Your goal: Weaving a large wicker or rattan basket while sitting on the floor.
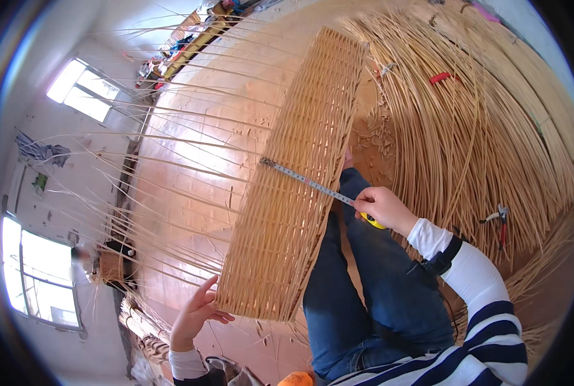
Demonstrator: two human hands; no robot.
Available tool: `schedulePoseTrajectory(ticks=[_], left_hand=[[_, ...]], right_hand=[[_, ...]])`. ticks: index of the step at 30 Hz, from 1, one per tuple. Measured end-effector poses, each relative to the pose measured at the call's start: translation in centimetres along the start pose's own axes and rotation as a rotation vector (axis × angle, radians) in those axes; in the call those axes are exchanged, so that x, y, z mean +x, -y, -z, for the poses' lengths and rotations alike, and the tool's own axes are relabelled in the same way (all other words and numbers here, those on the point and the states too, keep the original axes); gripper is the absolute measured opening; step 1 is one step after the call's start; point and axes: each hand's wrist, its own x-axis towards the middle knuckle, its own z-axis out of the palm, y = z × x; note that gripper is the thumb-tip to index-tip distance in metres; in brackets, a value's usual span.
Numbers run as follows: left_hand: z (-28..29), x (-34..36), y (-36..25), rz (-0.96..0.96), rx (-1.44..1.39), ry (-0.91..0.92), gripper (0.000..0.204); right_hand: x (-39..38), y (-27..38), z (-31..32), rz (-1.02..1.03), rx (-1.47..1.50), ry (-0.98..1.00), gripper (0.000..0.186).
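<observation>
A long woven wicker panel (pixel 280 238) slants across the middle, loose rods fanning out from its left edge. My left hand (pixel 200 309) grips its lower left corner, fingers curled at the edge. My right hand (pixel 386 209) is closed on a yellow tape measure (pixel 370 220), just right of the panel over my jeans. The extended metal blade (pixel 306 182) lies across the weave, with its end hook at the panel's left edge.
Long loose rods (pixel 467 141) cover the right floor, with a red-handled tool (pixel 444 77) and cutters (pixel 502 228) on them. A person (pixel 81 260) is by the left window. A cluttered shelf (pixel 187 45) runs along the back wall; bundled material (pixel 145 334) lies lower left.
</observation>
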Motion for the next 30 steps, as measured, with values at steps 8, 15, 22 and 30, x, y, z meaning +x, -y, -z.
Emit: schedulePoseTrajectory(ticks=[8,15,22,30], left_hand=[[-0.1,-0.2,1.0,-0.017,-0.047,-0.067,0.04],[-2.2,-0.4,0.6,-0.105,0.042,-0.244,0.035],[-1.7,-0.3,2.2,-0.131,0.008,-0.32,0.038],[-3.2,-0.6,2.7,-0.252,-0.083,-0.488,0.022]], right_hand=[[0.2,0.0,-1.2,0.039,-0.007,0.011,0.022],[0.8,-1.4,-0.8,0.058,-0.282,-0.105,0.027],[0.6,-3.4,-1.2,0.031,-0.398,-0.179,0.031],[0.0,-4.1,-0.6,0.029,-0.403,-0.193,0.029]])
